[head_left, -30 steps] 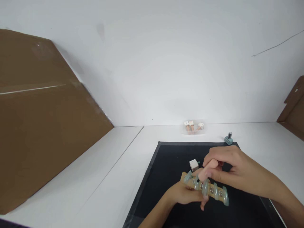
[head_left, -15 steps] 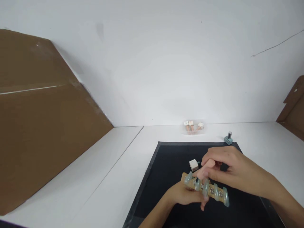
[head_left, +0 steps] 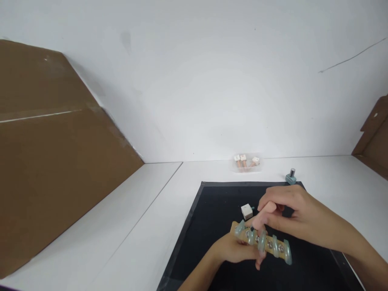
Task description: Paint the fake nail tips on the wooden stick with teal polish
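Observation:
In front of me, my left hand (head_left: 232, 247) is closed around a tan bar (head_left: 266, 241) from below. Several curved, glossy, pale-green pieces (head_left: 275, 246) sit across the bar, with round silvery studs between them. My right hand (head_left: 285, 210) pinches a stubby pink rod (head_left: 264, 215) with a small dark tip. That tip points down at the bar's left part, close beside one green piece; whether it touches, I cannot tell. Just behind the hands, a white block (head_left: 247, 211) with a small greenish bit at its right side lies on the black mat (head_left: 218, 202).
A clear box (head_left: 247, 166) at the back by the wall holds several white-headed, peach-coloured sticks. A teal object with a silver post (head_left: 291, 178) stands at the mat's far right corner. Brown cardboard panels (head_left: 60, 153) flank the white table (head_left: 145, 226).
Hands and held things stay almost in place; the pink rod has tilted only slightly. The whole view has shifted a little.

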Demonstrator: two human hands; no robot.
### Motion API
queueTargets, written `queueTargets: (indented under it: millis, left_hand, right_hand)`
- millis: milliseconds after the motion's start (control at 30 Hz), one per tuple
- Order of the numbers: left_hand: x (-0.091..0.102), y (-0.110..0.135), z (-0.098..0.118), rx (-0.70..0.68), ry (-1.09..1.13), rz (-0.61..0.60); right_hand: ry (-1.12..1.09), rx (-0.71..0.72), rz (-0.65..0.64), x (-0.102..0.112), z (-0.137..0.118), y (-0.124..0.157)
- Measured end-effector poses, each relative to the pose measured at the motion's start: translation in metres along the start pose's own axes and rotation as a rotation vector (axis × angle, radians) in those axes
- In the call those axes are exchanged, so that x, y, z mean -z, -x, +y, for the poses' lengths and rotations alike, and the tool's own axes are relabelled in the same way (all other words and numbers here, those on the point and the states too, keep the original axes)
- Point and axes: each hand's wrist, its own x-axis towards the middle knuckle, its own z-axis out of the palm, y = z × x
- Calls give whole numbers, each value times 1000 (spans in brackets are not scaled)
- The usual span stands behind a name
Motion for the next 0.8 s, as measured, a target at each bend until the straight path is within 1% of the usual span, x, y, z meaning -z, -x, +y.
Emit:
queueTargets:
  millis: [67,100,200,267,400,467,567,600,667,733,800]
  left_hand:
    - [1,0,0,2,-45,-12]
    - [1,0,-1,-4,-43,-12]
    - [0,0,-4,-44,73,4]
    - [0,1,-4,-56,130,13]
    - [1,2,-2,-11,56,4]
    - [2,2,-3,-18,47,-1]
    - [2,2,-9,-73,144,-10]
    - [2,1,-10,-100,179,8]
    - [1,1,-10,-96,170,-13]
    - [1,1,-8,-76,105,-12]
    - [0,2,-7,-60,102,-8]
  right_hand:
    - [-15,4,-54,0,-1,1]
    - [-6,-6,-60,0,-1,1]
    - [39,-42,17,-1,-3,1]
    - [42,-37,63,-1,-3,1]
    - [21,21,18,-1,-3,1]
    - [36,24,1,-1,-3,1]
    - [56,-26,75,-1,-4,2]
    - [50,-30,88,-2,-4,2]
    - [38,-13,75,-2,-5,2]
    - [31,10,35,-2,-5,2]
    - [45,10,28,-2,-5,2]
